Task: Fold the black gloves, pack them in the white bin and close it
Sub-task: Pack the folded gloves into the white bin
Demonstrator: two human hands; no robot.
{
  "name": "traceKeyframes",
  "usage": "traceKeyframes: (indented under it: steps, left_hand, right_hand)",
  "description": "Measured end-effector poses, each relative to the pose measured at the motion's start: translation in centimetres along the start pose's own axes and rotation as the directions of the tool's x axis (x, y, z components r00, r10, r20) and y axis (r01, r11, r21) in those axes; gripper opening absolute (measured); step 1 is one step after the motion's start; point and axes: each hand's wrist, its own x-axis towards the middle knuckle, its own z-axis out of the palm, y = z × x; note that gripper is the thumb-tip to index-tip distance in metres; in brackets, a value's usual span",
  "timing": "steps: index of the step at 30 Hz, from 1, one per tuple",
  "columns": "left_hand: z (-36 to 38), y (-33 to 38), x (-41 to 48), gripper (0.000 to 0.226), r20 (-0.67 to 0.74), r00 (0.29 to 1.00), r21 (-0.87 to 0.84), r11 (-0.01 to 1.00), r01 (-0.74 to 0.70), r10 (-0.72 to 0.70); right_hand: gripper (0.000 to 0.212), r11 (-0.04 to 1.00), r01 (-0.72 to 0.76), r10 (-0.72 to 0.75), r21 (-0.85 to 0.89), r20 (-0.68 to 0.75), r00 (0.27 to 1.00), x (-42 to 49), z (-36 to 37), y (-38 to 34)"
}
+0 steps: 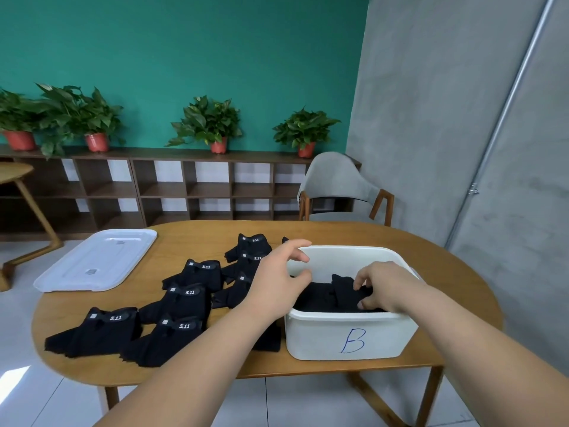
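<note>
Right hand [381, 286] inside white bin [308, 334], pinching folded black glove [341, 288] atop packed pile [314, 300]. Left hand [277, 282] spread, empty, above bin's left rim. Loose gloves [184, 303] on table [446, 291] left of bin.

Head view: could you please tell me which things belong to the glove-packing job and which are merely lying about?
Job: loose black gloves, folded glove pinched by the right hand, white bin, bin lid, left hand.
Lying about: potted plants, grey chair, wooden shelf, side table.

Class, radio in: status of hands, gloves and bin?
Right hand pinches glove inside white bin. Left hand open over rim. Loose gloves on table, lid off.
</note>
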Motion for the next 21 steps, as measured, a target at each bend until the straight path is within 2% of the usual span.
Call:
traceKeyframes:
  steps: [3, 8, 11, 15, 21]
  left_hand:
    - [0.0, 0.3, -0.1, 0.049, -0.010, 1.000, 0.025, 1.000, 0.004, -0.004]
    - [-0.2, 0.9, -0.3, 0.039, -0.165, 0.984, 0.192, 0.981, -0.032, 0.065]
    - [-0.5, 0.8, -0.3, 0.035, -0.223, 0.970, 0.171, 0.984, -0.054, 0.092]
    - [-1.7, 0.7, -0.9, 0.035, -0.231, 0.971, 0.097, 0.995, -0.037, 0.058]
    - [-4.8, -1.0, -3.0, 0.037, -0.255, 0.967, 0.125, 0.992, 0.022, 0.010]
  right_hand:
    - [0.038, 1.000, -0.023, 0.023, 0.010, 0.013, 1.000, 0.2, -0.7, 0.2]
    - [0.045, 1.000, -0.020, 0.020, 0.006, -0.064, 0.998, 0.1, -2.9, -0.9]
    - [0.052, 0.998, 0.050, -0.043, 0.044, -0.141, 0.989, -0.3, -4.0, -2.6]
    - [0.055, 0.982, 0.159, -0.133, 0.106, -0.218, 0.967, -0.6, -4.4, -5.7]
    - [0.052, 0.943, 0.301, -0.246, 0.142, -0.313, 0.917, 0.4, -3.2, -10.6]
